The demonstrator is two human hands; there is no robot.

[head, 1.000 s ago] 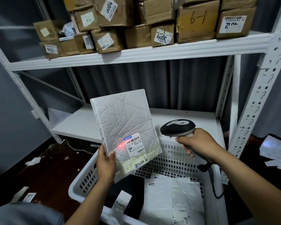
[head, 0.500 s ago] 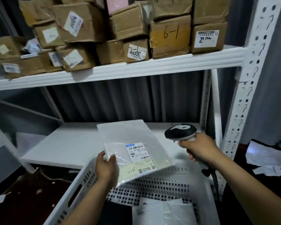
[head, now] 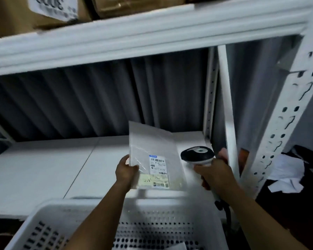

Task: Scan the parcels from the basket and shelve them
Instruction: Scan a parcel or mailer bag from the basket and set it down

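Note:
A flat white padded parcel [head: 152,141] with a printed shipping label lies tilted over the white lower shelf [head: 43,168], near its right end. My left hand [head: 126,170] grips the parcel's near left edge. My right hand [head: 213,174] holds a black-and-white barcode scanner [head: 197,155] just right of the parcel, its head turned up, its cable hanging below my wrist. The white perforated basket [head: 152,213] stands in front of the shelf under both forearms; its contents are out of sight.
The upper shelf beam [head: 134,33] crosses overhead with cardboard boxes [head: 43,11] on it. A perforated white upright [head: 296,105] stands right of my right hand. Crumpled white paper [head: 287,174] lies on the dark floor at right. A grey curtain hangs behind.
The parcel went from upright under the scanner's red light to lying flat, and my left hand has carried it forward over the lower shelf. The view has moved closer to the shelf.

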